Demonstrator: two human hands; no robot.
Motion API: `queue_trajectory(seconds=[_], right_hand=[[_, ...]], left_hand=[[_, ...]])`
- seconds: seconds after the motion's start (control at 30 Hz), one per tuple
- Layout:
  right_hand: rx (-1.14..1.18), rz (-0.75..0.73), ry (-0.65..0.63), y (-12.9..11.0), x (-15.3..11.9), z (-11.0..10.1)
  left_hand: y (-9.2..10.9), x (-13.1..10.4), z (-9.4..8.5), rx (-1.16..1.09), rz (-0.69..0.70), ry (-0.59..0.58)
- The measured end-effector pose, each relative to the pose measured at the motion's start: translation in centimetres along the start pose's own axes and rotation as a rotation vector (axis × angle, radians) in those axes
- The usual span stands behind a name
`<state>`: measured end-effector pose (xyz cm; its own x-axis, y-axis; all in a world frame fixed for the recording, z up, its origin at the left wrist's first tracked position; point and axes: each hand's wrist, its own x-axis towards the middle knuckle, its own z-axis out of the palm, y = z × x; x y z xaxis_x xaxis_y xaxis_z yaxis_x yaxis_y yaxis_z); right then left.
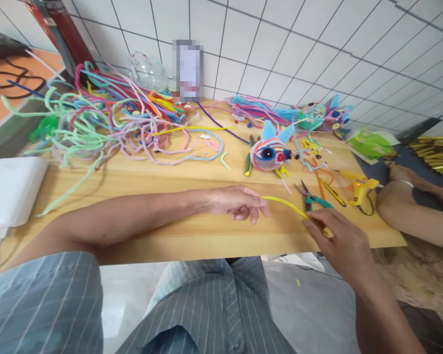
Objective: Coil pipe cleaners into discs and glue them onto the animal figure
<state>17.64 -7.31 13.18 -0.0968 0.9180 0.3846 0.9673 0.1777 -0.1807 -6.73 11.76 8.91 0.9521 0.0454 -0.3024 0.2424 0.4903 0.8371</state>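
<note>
A yellow pipe cleaner (286, 202) stretches between my two hands above the front part of the wooden table. Its left end is at the fingertips of my left hand (241, 204), pinched between thumb and forefinger, with the other fingers loosely curled. My right hand (337, 241) pinches the other end. Behind them sits a round striped figure (268, 153) with blue ears, a large blue eye and a red nose. Pliers with teal handles (315, 199) lie just beyond my right hand.
Tangled pipe cleaners (92, 128) cover the back left. A white power bank (15, 191) is at the left edge. A yellow glue gun (362, 189) and a cutter (333, 191) lie right, near another person's arm (413, 211). A phone (189, 71) leans on the wall.
</note>
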Motion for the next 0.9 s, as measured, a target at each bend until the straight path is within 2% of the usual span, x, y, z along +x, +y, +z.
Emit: queue_trajectory(seconds=[0.17,0.23,0.33,0.47,0.53,0.67,0.73,0.8,0.9], right_hand=[[0.168,0.088,-0.158,-2.3,1.1,0.9],[0.213,0.104,-0.182,-3.1,1.7,1.4],[0.203,0.097,-0.137,-3.8,2.3,2.0],[0.077,0.051,-0.1,-3.9,2.3,2.2],[-0.001,0.009,-0.098,-4.0,2.0,2.2],[-0.092,-0.106,-0.039,-4.6,1.3,1.6],[-0.095,-0.125,-0.005,-4.8,1.1,1.1],[-0.102,-0.11,0.032,-4.8,1.0,0.4],[-0.152,-0.065,0.079,-4.5,0.9,-0.5]], left_hand=[[-0.8,0.1,0.8,0.128,0.036,-0.015],[-1.0,0.0,1.1,0.192,0.071,-0.011],[-1.1,0.0,1.1,0.247,0.126,0.007],[-1.2,0.1,0.7,0.313,0.138,0.022],[-1.3,0.0,0.6,0.465,0.195,0.043],[-1.3,-0.4,1.0,0.885,0.378,0.162],[-1.0,-0.6,1.2,1.013,0.405,0.231],[-0.6,-0.7,1.1,1.052,0.399,0.255],[-0.1,-0.6,0.8,0.961,0.415,0.24]])
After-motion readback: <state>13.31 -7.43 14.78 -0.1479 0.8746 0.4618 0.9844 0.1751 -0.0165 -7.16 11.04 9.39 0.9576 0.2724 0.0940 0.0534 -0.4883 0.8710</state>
